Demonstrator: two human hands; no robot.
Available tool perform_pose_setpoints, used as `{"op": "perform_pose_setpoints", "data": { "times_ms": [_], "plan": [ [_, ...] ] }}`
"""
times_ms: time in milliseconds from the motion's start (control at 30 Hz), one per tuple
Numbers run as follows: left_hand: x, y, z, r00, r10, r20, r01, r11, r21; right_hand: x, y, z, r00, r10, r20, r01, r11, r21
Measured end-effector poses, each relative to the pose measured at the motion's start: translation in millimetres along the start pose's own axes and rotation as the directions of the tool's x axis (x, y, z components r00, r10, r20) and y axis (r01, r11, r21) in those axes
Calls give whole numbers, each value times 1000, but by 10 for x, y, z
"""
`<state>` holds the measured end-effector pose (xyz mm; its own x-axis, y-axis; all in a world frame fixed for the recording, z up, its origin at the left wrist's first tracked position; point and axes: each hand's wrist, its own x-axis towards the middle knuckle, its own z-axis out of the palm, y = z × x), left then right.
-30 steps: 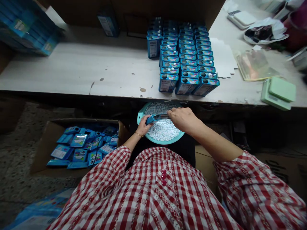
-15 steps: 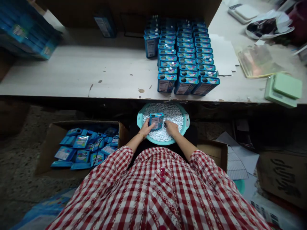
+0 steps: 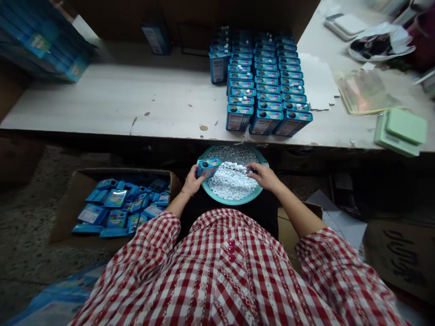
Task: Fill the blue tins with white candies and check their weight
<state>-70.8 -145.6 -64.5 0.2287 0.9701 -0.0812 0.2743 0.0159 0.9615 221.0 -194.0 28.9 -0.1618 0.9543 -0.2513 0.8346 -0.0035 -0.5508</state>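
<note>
My left hand [image 3: 193,183] is closed around a blue candy box [image 3: 208,167], held tilted at the left rim of a turquoise basin [image 3: 210,198]. The box's dark round opening faces up. Small white candies [image 3: 234,188] fill the basin, which rests at my lap. On the basin's right side, my right hand [image 3: 263,175] pinches what looks like a scoop [image 3: 249,169], mostly hidden under a heap of candies. This heap is just right of the box, apart from it.
Rows of upright blue boxes [image 3: 268,97] stand on the white table [image 3: 163,99], some with candies on top. A carton [image 3: 74,199] of loose blue boxes is at lower left. Right on the table are a green scale [image 3: 403,129] and a plastic bag [image 3: 384,43].
My left hand has moved left with the box and tilted it. My right hand has come out of the candies and moved right, lifting a heaped load of them.
</note>
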Motion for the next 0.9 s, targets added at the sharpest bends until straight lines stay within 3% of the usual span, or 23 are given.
{"op": "perform_pose_setpoints", "data": {
  "times_ms": [100, 200, 333, 533, 633, 733, 800, 900],
  "plan": [
    [22, 100, 139, 998, 28, 53, -32, 997, 72, -50, -269, -297, 997, -62, 35, 65, 993, -98],
    [28, 166, 240, 993, 57, 101, -68, 992, 109, -50, -561, -476, 993, -49, 105, 79, 949, -305],
    [26, 150, 280, 986, 108, 131, -127, 981, 148, -19, -888, -541, 985, -14, 171, 109, 822, -560],
    [61, 79, 301, 980, 141, 141, -163, 973, 160, 2, -1171, -566, 976, -36, 214, 170, 740, -651],
    [71, 42, 286, 987, 113, 113, -128, 983, 130, -45, -1030, -636, 983, -46, 180, 153, 750, -643],
    [58, -22, 255, 996, 30, 79, -32, 999, 29, -104, -621, -575, 990, 58, 129, 36, 780, -625],
    [45, -73, 262, 996, -36, 81, 42, 996, -79, -107, -312, -364, 974, 174, 146, -56, 807, -587],
    [37, -127, 362, 983, -139, 124, 167, 951, -261, -12, -28, 179, 938, 288, 195, -183, 885, -428]
  ]
}}
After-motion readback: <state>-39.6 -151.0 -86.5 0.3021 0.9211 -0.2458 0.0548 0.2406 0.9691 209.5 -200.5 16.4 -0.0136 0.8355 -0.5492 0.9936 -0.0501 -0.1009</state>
